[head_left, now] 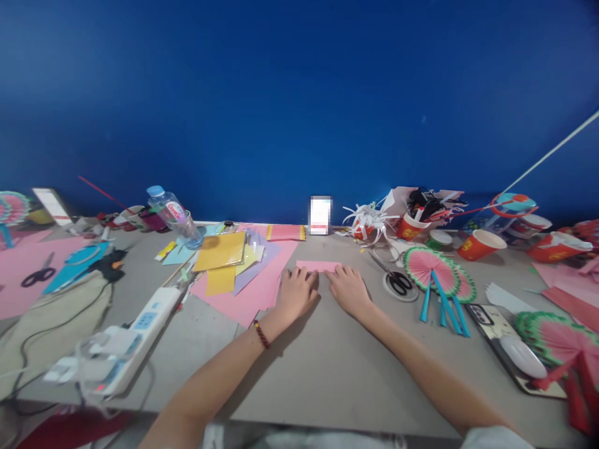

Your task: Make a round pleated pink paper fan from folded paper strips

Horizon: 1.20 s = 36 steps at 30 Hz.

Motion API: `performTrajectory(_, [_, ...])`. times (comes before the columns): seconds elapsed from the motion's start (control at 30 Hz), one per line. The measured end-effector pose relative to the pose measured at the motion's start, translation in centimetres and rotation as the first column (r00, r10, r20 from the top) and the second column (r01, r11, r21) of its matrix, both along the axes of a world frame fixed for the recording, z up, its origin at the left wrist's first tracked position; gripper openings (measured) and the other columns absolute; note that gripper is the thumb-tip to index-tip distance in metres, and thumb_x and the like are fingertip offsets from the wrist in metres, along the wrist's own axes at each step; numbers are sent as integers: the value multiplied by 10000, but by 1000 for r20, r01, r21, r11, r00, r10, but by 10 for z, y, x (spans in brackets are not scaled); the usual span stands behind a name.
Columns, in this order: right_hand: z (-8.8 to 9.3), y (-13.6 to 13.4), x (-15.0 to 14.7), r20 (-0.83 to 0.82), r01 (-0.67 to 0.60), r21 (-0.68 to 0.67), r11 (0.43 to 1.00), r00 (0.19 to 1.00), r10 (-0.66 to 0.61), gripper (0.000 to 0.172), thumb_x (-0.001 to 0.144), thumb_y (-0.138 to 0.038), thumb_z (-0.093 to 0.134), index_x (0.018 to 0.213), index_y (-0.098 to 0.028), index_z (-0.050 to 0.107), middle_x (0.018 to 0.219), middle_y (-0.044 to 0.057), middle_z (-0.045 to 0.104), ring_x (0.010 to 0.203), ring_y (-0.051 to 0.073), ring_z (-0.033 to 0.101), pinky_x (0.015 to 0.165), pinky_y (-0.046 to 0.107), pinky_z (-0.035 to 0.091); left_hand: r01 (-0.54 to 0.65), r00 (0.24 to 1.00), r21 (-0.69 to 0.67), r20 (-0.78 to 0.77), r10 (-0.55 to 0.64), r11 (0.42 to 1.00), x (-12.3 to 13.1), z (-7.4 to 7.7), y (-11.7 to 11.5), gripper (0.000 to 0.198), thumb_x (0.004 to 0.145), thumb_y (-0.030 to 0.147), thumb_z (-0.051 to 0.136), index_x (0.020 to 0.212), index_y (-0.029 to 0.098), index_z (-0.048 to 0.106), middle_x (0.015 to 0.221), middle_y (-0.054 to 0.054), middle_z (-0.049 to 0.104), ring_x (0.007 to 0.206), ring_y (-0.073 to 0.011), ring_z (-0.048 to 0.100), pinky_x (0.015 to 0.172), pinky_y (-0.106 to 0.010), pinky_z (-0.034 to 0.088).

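A blue wall [299, 112] backs the grey desk [299, 386]; pink sheets [264, 287] spread left of centre, with a power strip [156, 305] farther left; a pleated fan [430, 268] lies on the right; the left hand [298, 292] and right hand [349, 290] come down mid-desk, fingers spread and laid on the paper [318, 265] rather than clasped; black scissors [401, 282] rest between the right hand and the fan; the paper itself, a narrow pink band (its near side is mostly hidden by the fingers), lies flat on the desk ahead of both hands, one at each end; it looks light, thin and limp, apt to slide or crease under uneven pressure, and easy to tear; the two ends seem the best hold, with soft fingertips and the middle left free.
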State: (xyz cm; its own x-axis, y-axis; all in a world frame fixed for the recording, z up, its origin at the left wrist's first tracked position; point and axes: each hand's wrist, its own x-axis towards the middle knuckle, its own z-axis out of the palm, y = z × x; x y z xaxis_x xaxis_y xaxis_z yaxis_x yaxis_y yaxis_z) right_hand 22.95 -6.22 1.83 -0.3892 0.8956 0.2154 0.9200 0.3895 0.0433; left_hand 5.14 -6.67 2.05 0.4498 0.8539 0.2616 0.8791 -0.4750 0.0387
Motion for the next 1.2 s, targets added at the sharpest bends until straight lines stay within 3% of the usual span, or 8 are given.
performTrajectory(0.1, [-6, 17, 20, -214, -56, -80, 995, 976, 38, 302, 878, -216, 481, 1156, -249, 594, 1062, 104, 584, 956, 242, 516, 795, 349, 379, 20, 999, -25, 42, -19, 999, -6, 0, 8, 380, 823, 222, 490, 1200, 255, 526, 1097, -110, 506, 1032, -287, 431, 871, -446, 313])
performTrajectory(0.2, [-13, 37, 39, -458, -183, -123, 975, 882, 108, 264, 860, -145, 481, 1075, -188, 628, 1015, 94, 623, 969, 213, 548, 855, 338, 410, 37, 995, -53, 98, -32, 998, -9, -1, 17, 325, 830, 233, 505, 1144, 280, 573, 1046, -84, 508, 1003, -261, 430, 861, -410, 322])
performTrajectory(0.3, [-19, 50, 49, -566, -228, -109, 968, 814, 128, 171, 849, -204, 536, 959, -171, 663, 935, 88, 653, 906, 210, 587, 840, 343, 446, 51, 983, -70, 182, -37, 996, -10, -3, 24, 266, 847, 239, 506, 1087, 282, 614, 1001, -67, 513, 983, -235, 437, 842, -372, 334])
performTrajectory(0.5, [-14, 49, 50, -451, -275, -7, 961, 859, 242, 217, 887, -244, 487, 929, -198, 695, 927, 90, 669, 889, 209, 605, 818, 336, 467, 72, 957, -41, 283, -57, 997, -10, -8, 32, 192, 860, 288, 530, 1001, 241, 652, 968, -50, 562, 956, -203, 482, 835, -347, 350])
performTrajectory(0.7, [28, 31, 31, -438, -299, 20, 954, 855, 277, 194, 874, -225, 507, 898, -193, 698, 918, 87, 681, 892, 207, 602, 815, 331, 452, 203, 912, 19, 361, -196, 979, -10, 2, 36, 225, 840, 297, 585, 1037, 201, 636, 984, -56, 649, 930, -194, 565, 861, -356, 378])
performTrajectory(0.83, [60, 23, 21, -585, -337, -49, 940, 773, 246, 201, 879, -299, 518, 923, -212, 694, 882, 62, 699, 852, 198, 620, 776, 326, 469, 253, 778, -39, 603, -179, 967, -8, 18, 32, 212, 895, 283, 487, 958, 202, 672, 869, -48, 681, 823, -165, 600, 733, -290, 438])
performTrajectory(1.03, [85, 22, 20, -813, -307, -66, 949, 568, 127, 352, 742, -411, 679, 1015, -189, 660, 925, 64, 701, 842, 203, 643, 782, 340, 504, 308, 418, -222, 905, 78, 925, -2, 42, 24, 240, 817, 369, 588, 858, 163, 704, 843, -72, 702, 766, -172, 630, 666, -271, 483])
performTrajectory(1.2, [88, 14, 12, -853, -211, -25, 977, 514, 89, 227, 773, -347, 648, 932, -189, 685, 886, 61, 712, 809, 203, 653, 745, 331, 516, 398, 325, -263, 936, 133, 879, 4, 51, 16, 261, 759, 343, 660, 960, 181, 693, 990, -84, 702, 908, -193, 633, 796, -307, 490])
